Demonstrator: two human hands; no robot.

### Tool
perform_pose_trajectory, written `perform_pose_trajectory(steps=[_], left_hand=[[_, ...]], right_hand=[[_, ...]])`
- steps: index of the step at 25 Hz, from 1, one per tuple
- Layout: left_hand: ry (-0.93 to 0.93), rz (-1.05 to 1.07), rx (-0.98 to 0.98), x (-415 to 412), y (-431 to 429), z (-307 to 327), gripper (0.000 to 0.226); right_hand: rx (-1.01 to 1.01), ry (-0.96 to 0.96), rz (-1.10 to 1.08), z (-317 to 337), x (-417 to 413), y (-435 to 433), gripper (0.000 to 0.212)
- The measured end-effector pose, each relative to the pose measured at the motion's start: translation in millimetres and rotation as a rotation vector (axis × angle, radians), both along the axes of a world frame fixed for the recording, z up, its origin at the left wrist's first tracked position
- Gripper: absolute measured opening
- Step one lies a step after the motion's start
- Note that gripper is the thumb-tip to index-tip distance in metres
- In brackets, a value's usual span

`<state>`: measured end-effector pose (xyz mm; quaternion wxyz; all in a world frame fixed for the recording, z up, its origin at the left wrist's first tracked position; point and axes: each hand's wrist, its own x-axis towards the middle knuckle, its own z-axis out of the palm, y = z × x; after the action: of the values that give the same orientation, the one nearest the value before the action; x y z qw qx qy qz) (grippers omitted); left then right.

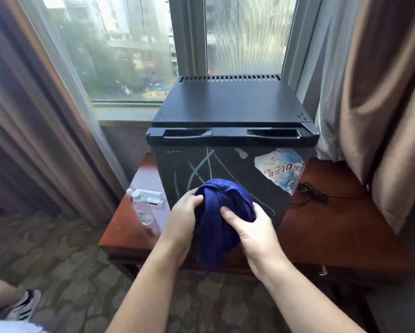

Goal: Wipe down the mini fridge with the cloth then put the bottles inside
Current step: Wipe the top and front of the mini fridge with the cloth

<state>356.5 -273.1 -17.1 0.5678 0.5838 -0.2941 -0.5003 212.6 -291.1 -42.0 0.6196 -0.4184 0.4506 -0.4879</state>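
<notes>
A black mini fridge (230,109) stands on a red-brown wooden table (341,227), its door shut, with pale streaks and a torn sticker (282,170) on the front. A dark blue cloth (222,212) is bunched up in front of the door. My left hand (183,217) grips its left side and my right hand (252,230) grips its right side. Two clear plastic bottles (141,207) stand on the table left of the fridge.
A black power cord (309,192) trails across the table right of the fridge. A white card holder (153,199) sits behind the bottles. Curtains hang on both sides of the window. A person's leg and shoe (21,306) are at the lower left on patterned carpet.
</notes>
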Motion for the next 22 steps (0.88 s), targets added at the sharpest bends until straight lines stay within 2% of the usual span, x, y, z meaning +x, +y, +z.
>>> perform_pose_trajectory(steps=[2, 4, 6, 9, 12, 17, 20, 22], left_hand=[[0.069, -0.139, -0.102, 11.2, -11.8, 18.5, 0.032], [-0.108, -0.237, -0.160, 30.5, -24.7, 32.0, 0.031], [-0.275, -0.234, -0.142, 50.5, -40.9, 38.1, 0.024], [-0.422, -0.177, -0.110, 71.4, -64.9, 24.7, 0.012], [-0.498, -0.199, -0.101, 85.8, -79.6, -9.6, 0.018], [-0.491, -0.281, -0.095, 106.0, -88.7, -56.0, 0.039], [-0.477, -0.350, 0.005, 114.5, -91.0, -79.0, 0.030], [-0.391, -0.380, 0.047, 114.0, -88.8, -81.5, 0.038]], right_hand=[[-0.055, -0.016, -0.116, 17.1, 19.7, -14.8, 0.035], [-0.109, -0.023, -0.185, 31.6, 43.2, -30.0, 0.035], [-0.143, 0.019, -0.255, 35.4, 70.3, -43.8, 0.033], [-0.155, 0.072, -0.382, 20.8, 98.6, -58.1, 0.024], [-0.179, 0.153, -0.496, -4.1, 116.0, -63.0, 0.019], [-0.132, 0.172, -0.593, -48.4, 135.4, -62.3, 0.024], [-0.047, 0.198, -0.603, -69.3, 140.5, -56.7, 0.027], [-0.050, 0.260, -0.615, -64.2, 139.4, -53.8, 0.020]])
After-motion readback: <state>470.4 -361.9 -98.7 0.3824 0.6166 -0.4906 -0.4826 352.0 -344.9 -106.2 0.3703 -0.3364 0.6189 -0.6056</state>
